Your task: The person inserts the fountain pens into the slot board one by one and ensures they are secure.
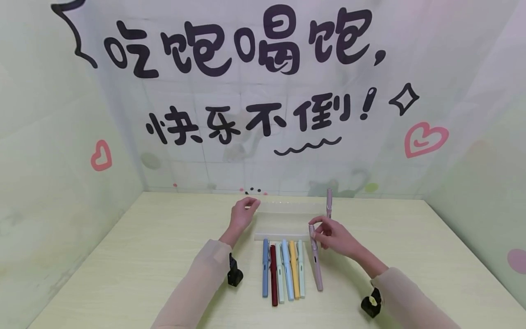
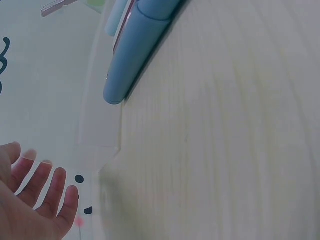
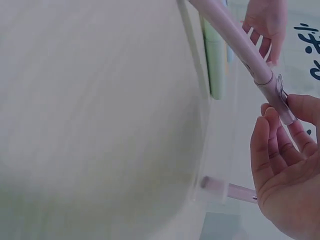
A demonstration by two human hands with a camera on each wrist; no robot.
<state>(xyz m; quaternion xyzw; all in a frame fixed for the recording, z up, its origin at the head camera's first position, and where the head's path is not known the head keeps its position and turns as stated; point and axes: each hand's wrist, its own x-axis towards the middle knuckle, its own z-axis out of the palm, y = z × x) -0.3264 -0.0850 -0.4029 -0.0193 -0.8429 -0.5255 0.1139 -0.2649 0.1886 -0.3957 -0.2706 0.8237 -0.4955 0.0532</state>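
My right hand (image 1: 334,235) pinches a mauve fountain pen (image 1: 316,269) by its cap end, near the clip. The barrel slants down toward me; whether its lower end touches the table I cannot tell. My left hand (image 1: 243,214) is at the left edge of a clear pen stand (image 1: 283,236), with thumb and fingertips seemingly pinching the thin plastic. Another mauve pen (image 1: 329,201) is upright at the stand's right end, its lower part hidden by my right hand. In front of the stand lie a blue pen (image 1: 265,269), a dark red pen (image 1: 274,278) and several paler ones.
Among the row are a light blue pen (image 1: 287,272), a yellow pen (image 1: 294,274) and a pale mint pen (image 1: 302,269). Behind the pale wooden table (image 1: 144,256) hangs a printed cloth (image 1: 230,173) with black lettering. Similar cloth closes both sides.
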